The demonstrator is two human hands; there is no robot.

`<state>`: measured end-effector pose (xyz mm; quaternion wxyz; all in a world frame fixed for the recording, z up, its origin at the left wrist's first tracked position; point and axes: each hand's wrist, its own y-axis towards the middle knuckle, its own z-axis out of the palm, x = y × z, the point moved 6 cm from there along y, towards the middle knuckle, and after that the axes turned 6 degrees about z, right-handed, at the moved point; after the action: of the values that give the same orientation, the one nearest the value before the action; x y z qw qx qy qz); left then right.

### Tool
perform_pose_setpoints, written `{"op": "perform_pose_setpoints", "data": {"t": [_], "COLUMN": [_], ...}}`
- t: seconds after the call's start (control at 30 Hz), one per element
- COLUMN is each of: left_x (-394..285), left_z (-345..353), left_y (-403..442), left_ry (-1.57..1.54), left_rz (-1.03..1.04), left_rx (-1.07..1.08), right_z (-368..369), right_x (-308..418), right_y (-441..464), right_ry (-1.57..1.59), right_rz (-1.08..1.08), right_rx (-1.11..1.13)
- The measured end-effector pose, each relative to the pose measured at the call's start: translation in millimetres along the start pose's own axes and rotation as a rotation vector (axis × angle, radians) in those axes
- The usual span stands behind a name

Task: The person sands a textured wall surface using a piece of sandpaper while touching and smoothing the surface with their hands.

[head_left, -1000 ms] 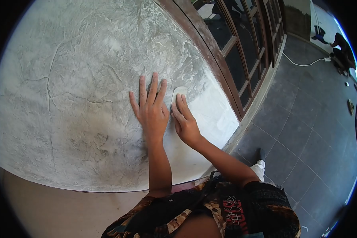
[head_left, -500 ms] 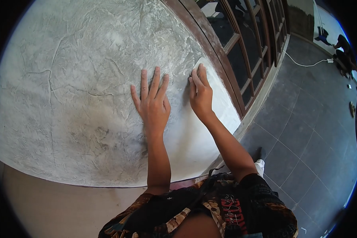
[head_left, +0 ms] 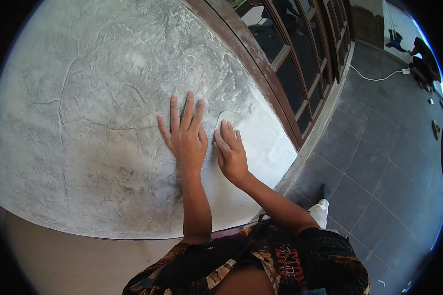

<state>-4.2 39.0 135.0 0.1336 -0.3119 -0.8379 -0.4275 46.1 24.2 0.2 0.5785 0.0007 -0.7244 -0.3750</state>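
Observation:
My left hand (head_left: 188, 142) lies flat against a rough grey-white plastered wall (head_left: 108, 93), its fingers spread and nothing in it. Beside it, my right hand (head_left: 233, 160) presses a thin pale sheet (head_left: 226, 116) onto the same wall. Only the rounded upper edge of this sheet shows past the fingertips; the rest is hidden under the hand, so its exact kind cannot be told. Around the right hand the wall is whiter and smoother, while farther left it is mottled, ridged and cracked.
A brown wooden frame with glass panes (head_left: 290, 64) borders the wall on the right. Grey floor tiles (head_left: 364, 162) lie beyond, with a white cable (head_left: 374, 79) and a pair of sandals (head_left: 436, 129). Another person (head_left: 425, 59) is at the far right.
My right hand has slid down and left along the wall with the thin pale sheet, closer to my left hand. The left hand stays flat, its fingers spread.

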Motion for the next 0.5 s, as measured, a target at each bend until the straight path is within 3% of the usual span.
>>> {"op": "perform_pose_setpoints", "data": {"t": [0.17, 0.3, 0.37, 0.5], "left_x": [0.3, 0.4, 0.2, -0.5], "left_z": [-2.3, -1.2, 0.4, -1.8], "left_y": [-2.5, 0.6, 2.4, -1.1], "left_ry": [0.016, -0.007, -0.009, 0.006], "left_rz": [0.018, 0.01, 0.006, 0.005], "left_rx": [0.002, 0.0, 0.011, 0.02], "right_z": [-36.2, -0.9, 11.4, -34.1], "right_x": [-21.0, -4.7, -4.8, -21.4], "right_y": [75.7, 3.7, -12.4, 74.0], "right_ry": [-0.065, 0.041, -0.085, -0.116], "right_rz": [-0.012, -0.039, -0.107, 0.017], "right_rx": [-0.221, -0.036, 0.0, -0.201]}}
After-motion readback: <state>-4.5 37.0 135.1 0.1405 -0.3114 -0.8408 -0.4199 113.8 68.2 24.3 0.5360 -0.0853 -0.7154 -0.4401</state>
